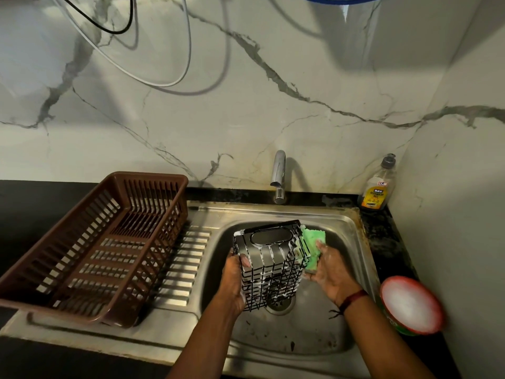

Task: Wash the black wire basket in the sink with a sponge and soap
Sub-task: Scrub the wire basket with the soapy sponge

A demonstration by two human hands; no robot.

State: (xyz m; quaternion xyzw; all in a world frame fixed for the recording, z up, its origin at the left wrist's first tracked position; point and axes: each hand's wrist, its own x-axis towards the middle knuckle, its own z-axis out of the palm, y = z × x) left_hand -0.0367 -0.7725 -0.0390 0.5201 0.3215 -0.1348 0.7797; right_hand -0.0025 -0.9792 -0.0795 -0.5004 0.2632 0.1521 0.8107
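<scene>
Over the sink [314, 332], the soapy black wire basket [269, 258] is gripped by the left hand [232, 280]; a green sponge [314, 242], clasped in the right hand [332, 272], is pressed against its right side.

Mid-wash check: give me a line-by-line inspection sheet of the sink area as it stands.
surface: steel sink set in a black counter; basin wet, drain partly visible.
job's things: black wire basket held tilted above the drain, streaked with suds; green sponge against its right side.
clutter: brown dish rack on the drainboard; dishwash gel bottle in the back right corner; round soap tub at the right.
grips: left hand grips the basket's left side; right hand holds the sponge.
cables: white cable and black cable loop down the wall, well above the sink.
surroundings: marble-look wall; faucet, no water seen running.
</scene>
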